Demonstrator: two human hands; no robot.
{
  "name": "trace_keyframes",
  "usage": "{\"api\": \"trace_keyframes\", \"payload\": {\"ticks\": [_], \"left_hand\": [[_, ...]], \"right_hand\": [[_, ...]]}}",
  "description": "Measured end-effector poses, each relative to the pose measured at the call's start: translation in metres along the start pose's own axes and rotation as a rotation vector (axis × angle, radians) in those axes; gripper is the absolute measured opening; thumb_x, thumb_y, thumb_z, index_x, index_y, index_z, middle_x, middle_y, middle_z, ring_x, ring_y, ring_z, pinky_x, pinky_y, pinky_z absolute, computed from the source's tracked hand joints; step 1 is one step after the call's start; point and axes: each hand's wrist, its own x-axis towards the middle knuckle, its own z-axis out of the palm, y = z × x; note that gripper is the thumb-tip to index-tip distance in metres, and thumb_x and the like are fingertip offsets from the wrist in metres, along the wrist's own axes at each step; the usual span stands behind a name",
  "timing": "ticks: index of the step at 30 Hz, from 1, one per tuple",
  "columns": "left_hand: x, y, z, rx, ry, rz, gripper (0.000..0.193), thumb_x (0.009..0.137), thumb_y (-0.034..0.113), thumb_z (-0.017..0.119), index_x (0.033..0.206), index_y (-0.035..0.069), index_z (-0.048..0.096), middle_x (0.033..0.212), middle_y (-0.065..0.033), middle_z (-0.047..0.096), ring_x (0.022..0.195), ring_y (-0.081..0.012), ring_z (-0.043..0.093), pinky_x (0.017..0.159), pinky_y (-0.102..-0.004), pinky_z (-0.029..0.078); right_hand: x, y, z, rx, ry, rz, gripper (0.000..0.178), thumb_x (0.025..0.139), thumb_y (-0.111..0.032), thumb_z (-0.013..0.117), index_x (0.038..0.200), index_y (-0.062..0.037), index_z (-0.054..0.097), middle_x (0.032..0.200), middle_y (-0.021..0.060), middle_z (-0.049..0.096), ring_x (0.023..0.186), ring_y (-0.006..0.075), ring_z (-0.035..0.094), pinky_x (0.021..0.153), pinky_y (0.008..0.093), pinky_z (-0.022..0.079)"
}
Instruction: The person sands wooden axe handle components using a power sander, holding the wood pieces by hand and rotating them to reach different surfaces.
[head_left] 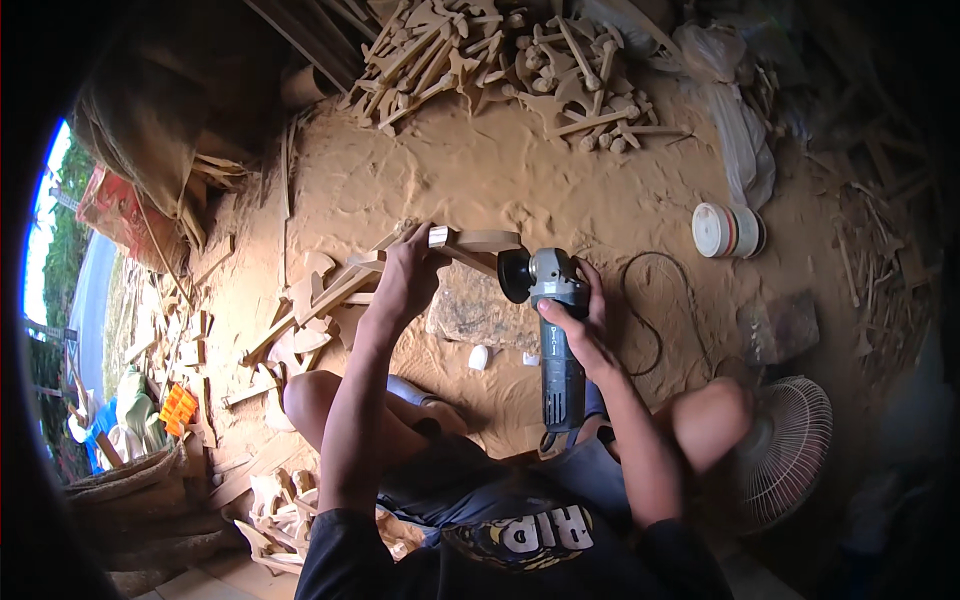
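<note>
My right hand is wrapped round a blue-grey angle grinder, held upright with its head away from me. The dark round disc on its left side is at the right end of a curved wooden piece; whether they touch I cannot tell. My left hand grips that piece near its left end, fingers closed round it. Below the wood lies a flat stone-like block on the dusty ground. Two small white objects rest at its near edge.
Carved wooden parts are heaped at the far side. More wooden pieces lie left of my left arm. A white tub lies at right, near a dark cord. A round fan stands beside my right knee.
</note>
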Motion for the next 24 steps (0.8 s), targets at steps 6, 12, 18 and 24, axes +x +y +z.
{"api": "trace_keyframes", "payload": {"ticks": [6, 12, 18, 24], "left_hand": [[-0.001, -0.009, 0.003, 0.004, 0.042, 0.050, 0.041, 0.091, -0.009, 0.067, 0.131, -0.002, 0.062, 0.103, -0.0210, 0.072, 0.088, -0.0325, 0.075, 0.073, -0.0396, 0.056], [0.003, -0.006, 0.004, 0.022, 0.053, 0.033, 0.041, 0.090, -0.011, 0.066, 0.130, -0.003, 0.061, 0.104, -0.0223, 0.072, 0.090, -0.0330, 0.076, 0.075, -0.0395, 0.057], [0.002, -0.009, 0.007, 0.033, 0.064, 0.058, 0.043, 0.089, -0.011, 0.067, 0.131, -0.004, 0.061, 0.106, -0.0219, 0.074, 0.090, -0.0324, 0.076, 0.076, -0.0395, 0.058], [0.005, -0.004, 0.009, -0.063, 0.080, 0.031, 0.035, 0.080, -0.014, 0.070, 0.113, -0.003, 0.062, 0.106, -0.0255, 0.066, 0.099, -0.0495, 0.063, 0.080, -0.0481, 0.051]], "right_hand": [[0.009, -0.008, 0.012, 0.012, -0.091, -0.044, 0.093, 0.084, -0.028, 0.085, 0.157, -0.0060, 0.032, 0.132, 0.0152, 0.062, 0.116, 0.0236, 0.064, 0.099, 0.0386, 0.052], [0.018, -0.004, 0.013, 0.033, -0.172, -0.084, 0.091, 0.085, -0.024, 0.085, 0.158, -0.0064, 0.033, 0.132, 0.0141, 0.063, 0.115, 0.0224, 0.065, 0.100, 0.0385, 0.053], [0.023, 0.000, 0.018, 0.053, -0.136, -0.109, 0.088, 0.087, -0.019, 0.083, 0.157, -0.0071, 0.032, 0.126, 0.0123, 0.065, 0.113, 0.0207, 0.065, 0.098, 0.0367, 0.054], [0.028, 0.010, 0.014, 0.054, -0.094, -0.058, 0.089, 0.086, -0.018, 0.084, 0.157, -0.0074, 0.032, 0.126, 0.0120, 0.065, 0.109, 0.0202, 0.067, 0.096, 0.0365, 0.055]]}}
